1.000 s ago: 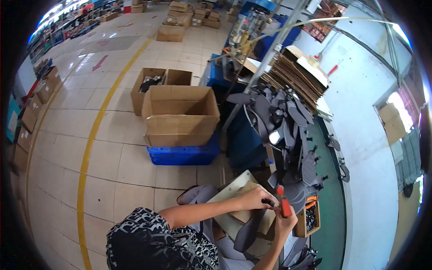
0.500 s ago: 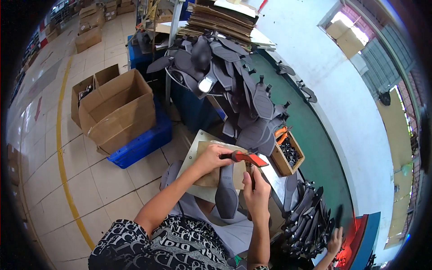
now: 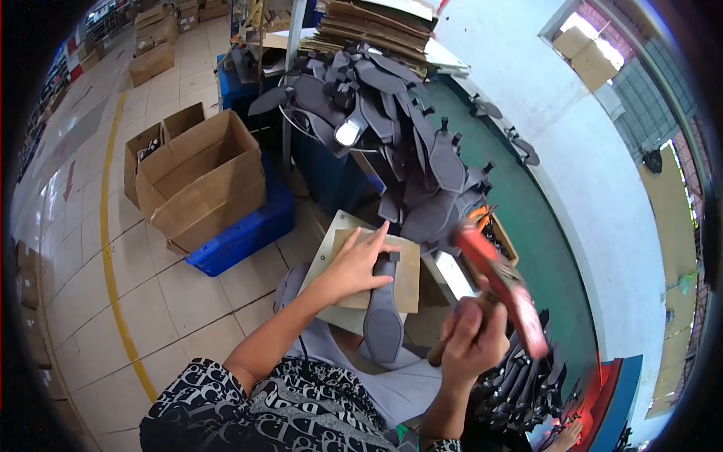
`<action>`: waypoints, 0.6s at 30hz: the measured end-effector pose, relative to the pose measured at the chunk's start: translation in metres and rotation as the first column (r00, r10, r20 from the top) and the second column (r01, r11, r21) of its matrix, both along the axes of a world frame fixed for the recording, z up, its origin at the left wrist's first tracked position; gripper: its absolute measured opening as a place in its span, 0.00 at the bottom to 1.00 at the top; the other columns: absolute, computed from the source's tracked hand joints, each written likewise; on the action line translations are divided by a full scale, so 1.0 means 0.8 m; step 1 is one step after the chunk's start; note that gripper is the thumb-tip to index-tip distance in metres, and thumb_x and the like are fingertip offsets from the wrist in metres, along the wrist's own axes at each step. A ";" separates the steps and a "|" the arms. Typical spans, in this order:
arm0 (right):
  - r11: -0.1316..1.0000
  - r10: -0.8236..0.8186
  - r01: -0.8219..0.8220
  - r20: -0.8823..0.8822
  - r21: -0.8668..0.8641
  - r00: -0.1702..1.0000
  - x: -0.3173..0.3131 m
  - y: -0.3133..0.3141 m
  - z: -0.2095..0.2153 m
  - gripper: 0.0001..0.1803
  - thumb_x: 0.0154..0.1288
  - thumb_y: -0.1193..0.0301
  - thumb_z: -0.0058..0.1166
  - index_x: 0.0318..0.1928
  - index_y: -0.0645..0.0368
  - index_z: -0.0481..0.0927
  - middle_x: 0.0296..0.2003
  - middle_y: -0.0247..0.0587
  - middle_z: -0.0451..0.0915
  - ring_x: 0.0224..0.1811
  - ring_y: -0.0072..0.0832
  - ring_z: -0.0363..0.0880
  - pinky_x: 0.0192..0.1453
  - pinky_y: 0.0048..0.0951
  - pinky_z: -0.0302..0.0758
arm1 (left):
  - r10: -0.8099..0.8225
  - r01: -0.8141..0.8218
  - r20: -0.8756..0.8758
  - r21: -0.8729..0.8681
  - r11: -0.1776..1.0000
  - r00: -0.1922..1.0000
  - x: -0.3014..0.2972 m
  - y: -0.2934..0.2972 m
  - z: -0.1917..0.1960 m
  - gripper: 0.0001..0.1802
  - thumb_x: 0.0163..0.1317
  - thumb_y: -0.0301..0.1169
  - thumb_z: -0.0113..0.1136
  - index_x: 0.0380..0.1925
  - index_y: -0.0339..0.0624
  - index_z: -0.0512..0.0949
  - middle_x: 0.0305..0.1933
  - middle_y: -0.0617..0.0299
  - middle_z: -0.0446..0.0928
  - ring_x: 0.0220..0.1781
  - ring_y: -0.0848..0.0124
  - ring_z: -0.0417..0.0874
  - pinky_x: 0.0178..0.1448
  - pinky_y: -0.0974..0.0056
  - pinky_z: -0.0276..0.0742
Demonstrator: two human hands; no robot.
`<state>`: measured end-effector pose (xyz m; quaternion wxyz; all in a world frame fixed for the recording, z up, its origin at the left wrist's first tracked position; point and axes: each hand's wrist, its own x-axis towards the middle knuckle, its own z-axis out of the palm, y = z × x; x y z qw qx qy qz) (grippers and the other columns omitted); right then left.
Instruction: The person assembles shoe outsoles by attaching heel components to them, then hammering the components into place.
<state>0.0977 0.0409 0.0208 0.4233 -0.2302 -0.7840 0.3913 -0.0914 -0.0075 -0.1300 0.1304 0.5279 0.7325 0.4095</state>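
A dark grey shoe sole point(image 3: 383, 328) with a small black heel piece point(image 3: 388, 258) lies on a tan pad point(image 3: 407, 288) over a pale board point(image 3: 343, 224) at my lap. My left hand point(image 3: 352, 264) rests on the pad beside the heel end. Its fingers are spread, and the thumb reaches onto the sole's narrow part. Off to the right, my right hand point(image 3: 473, 339) is raised and closed round the handle of a hammer point(image 3: 503, 276). The hammer's red head is blurred by motion and stands apart from the sole.
Grey soles point(image 3: 444, 169) pile up ahead, by a wooden box point(image 3: 507, 239) with orange-handled pliers point(image 3: 480, 218). Black-heeled soles point(image 3: 520, 380) heap at the right. A cardboard box point(image 3: 203, 184) sits on a blue crate point(image 3: 239, 235) at left. Another person's hand point(image 3: 570, 435) shows lower right.
My right hand has swung right and up with the hammer. My left hand has left the hammer's head area and spread out beside the heel end of the sole.
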 end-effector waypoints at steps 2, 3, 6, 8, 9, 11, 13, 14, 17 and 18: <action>0.975 0.035 -0.075 0.189 0.210 0.981 -0.004 0.020 -0.043 0.14 0.69 0.74 0.52 0.51 0.69 0.74 0.27 0.47 0.80 0.25 0.29 0.80 0.30 0.30 0.76 | -0.019 0.018 0.036 0.012 1.000 0.999 0.005 0.005 0.005 0.57 0.51 0.44 0.68 0.74 0.39 0.45 0.64 0.63 0.73 0.74 0.62 0.62 0.79 0.44 0.41; 0.924 0.077 -0.187 0.317 0.334 0.945 -0.024 0.034 -0.080 0.12 0.70 0.74 0.51 0.50 0.68 0.75 0.27 0.48 0.80 0.26 0.30 0.81 0.30 0.31 0.76 | -0.027 0.026 0.034 0.010 1.000 0.999 0.009 0.006 -0.003 0.57 0.51 0.44 0.68 0.74 0.39 0.45 0.64 0.63 0.73 0.74 0.62 0.62 0.79 0.44 0.41; 0.953 0.095 -0.171 0.292 0.248 0.952 -0.022 0.043 -0.072 0.08 0.70 0.75 0.50 0.45 0.66 0.77 0.26 0.46 0.80 0.26 0.29 0.81 0.30 0.30 0.76 | 0.082 -0.083 -0.117 -0.009 0.996 0.990 0.001 0.007 -0.011 0.33 0.55 0.43 0.66 0.63 0.57 0.71 0.60 0.60 0.77 0.74 0.62 0.63 0.77 0.42 0.44; 0.981 0.075 -0.117 0.251 0.155 0.965 0.001 0.034 -0.053 0.07 0.70 0.75 0.49 0.43 0.65 0.77 0.24 0.40 0.79 0.23 0.24 0.78 0.28 0.26 0.73 | 0.092 -0.087 -0.127 0.048 0.995 0.988 0.005 -0.003 -0.017 0.27 0.57 0.42 0.65 0.58 0.54 0.75 0.57 0.59 0.79 0.72 0.62 0.66 0.77 0.41 0.44; 0.983 0.048 -0.089 0.248 0.158 0.967 0.007 0.039 -0.049 0.06 0.70 0.75 0.49 0.42 0.66 0.76 0.23 0.38 0.78 0.22 0.23 0.76 0.27 0.25 0.72 | 0.107 -0.087 -0.146 0.134 0.987 0.984 0.003 -0.004 -0.017 0.21 0.59 0.42 0.64 0.52 0.52 0.80 0.53 0.58 0.81 0.70 0.61 0.69 0.77 0.40 0.44; 0.993 0.029 -0.046 0.150 0.109 0.988 0.012 0.054 -0.055 0.08 0.70 0.75 0.51 0.45 0.66 0.77 0.24 0.39 0.80 0.22 0.23 0.75 0.27 0.24 0.71 | 0.055 -0.016 -0.150 0.251 0.968 0.987 0.021 -0.014 0.001 0.13 0.60 0.38 0.64 0.42 0.45 0.84 0.44 0.56 0.83 0.59 0.60 0.79 0.68 0.48 0.65; 0.939 -0.032 -0.042 0.208 0.341 0.978 0.008 0.069 -0.067 0.12 0.69 0.76 0.52 0.51 0.68 0.77 0.27 0.44 0.81 0.24 0.27 0.79 0.30 0.28 0.74 | -0.400 0.278 0.279 0.389 0.878 0.873 0.043 -0.035 0.026 0.11 0.59 0.35 0.66 0.36 0.38 0.83 0.34 0.55 0.82 0.39 0.62 0.83 0.46 0.61 0.75; 0.885 -0.024 -0.061 0.176 0.461 0.984 -0.003 0.075 -0.080 0.18 0.66 0.79 0.53 0.56 0.66 0.75 0.33 0.50 0.83 0.29 0.37 0.82 0.35 0.35 0.76 | -0.403 0.282 0.295 0.376 0.882 0.866 0.054 -0.047 0.045 0.11 0.59 0.35 0.66 0.36 0.38 0.83 0.34 0.55 0.82 0.39 0.62 0.83 0.46 0.61 0.75; 0.871 -0.007 -0.313 0.647 0.378 0.762 -0.028 0.064 -0.103 0.26 0.63 0.70 0.59 0.60 0.66 0.71 0.46 0.48 0.78 0.42 0.42 0.81 0.42 0.36 0.80 | -0.524 0.320 0.509 0.436 0.841 0.683 0.081 -0.079 0.099 0.12 0.60 0.33 0.66 0.29 0.33 0.81 0.25 0.56 0.75 0.27 0.70 0.76 0.32 0.65 0.67; 0.831 -0.008 -0.377 0.686 0.409 0.727 -0.027 0.064 -0.120 0.25 0.63 0.68 0.58 0.59 0.64 0.72 0.47 0.47 0.77 0.45 0.40 0.80 0.44 0.35 0.79 | -0.504 0.361 0.562 0.352 0.863 0.656 0.083 -0.085 0.110 0.10 0.61 0.32 0.65 0.32 0.34 0.83 0.29 0.56 0.79 0.32 0.69 0.80 0.38 0.66 0.72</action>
